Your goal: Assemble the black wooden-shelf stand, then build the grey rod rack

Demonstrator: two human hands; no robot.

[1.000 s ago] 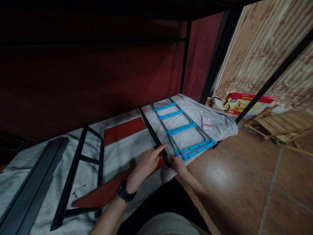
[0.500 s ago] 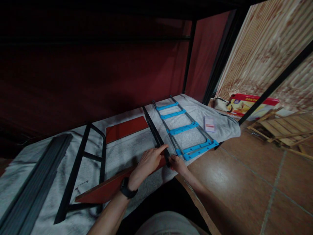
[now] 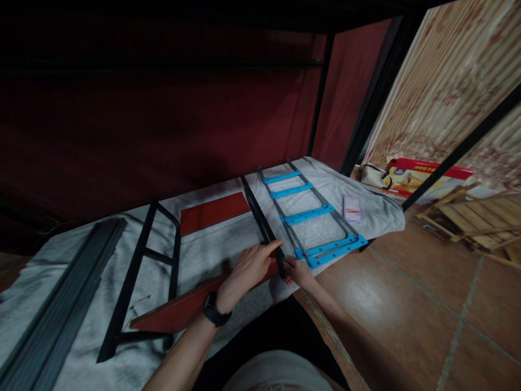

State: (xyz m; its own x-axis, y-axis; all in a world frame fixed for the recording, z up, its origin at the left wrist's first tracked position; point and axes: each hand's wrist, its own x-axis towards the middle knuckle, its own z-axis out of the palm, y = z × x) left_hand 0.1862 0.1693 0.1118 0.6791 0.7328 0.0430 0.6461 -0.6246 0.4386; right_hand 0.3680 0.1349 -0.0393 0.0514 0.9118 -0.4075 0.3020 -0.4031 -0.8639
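My left hand (image 3: 248, 271), with a black watch on its wrist, lies on the near end of a reddish-brown board (image 3: 183, 310) and its fingertips touch a black metal bar (image 3: 260, 217). My right hand (image 3: 296, 270) pinches the near end of that same bar. The bar runs away from me across a grey cloth (image 3: 203, 255). A second reddish-brown board (image 3: 214, 212) lies beyond, to the left of the bar. Just right of the bar sits a grey frame with blue cross-pieces (image 3: 307, 214).
A black metal frame with rungs (image 3: 140, 271) and a dark ribbed rail (image 3: 61, 315) lie on the cloth at left. A small card (image 3: 352, 208) rests near the cloth's right end. On the tiled floor (image 3: 427, 309) stand a red box (image 3: 423, 176) and wooden slats (image 3: 476, 217).
The view has drifted slightly, so everything sits a little further right. Both hands stay at the near end of the black bar with the same hold.
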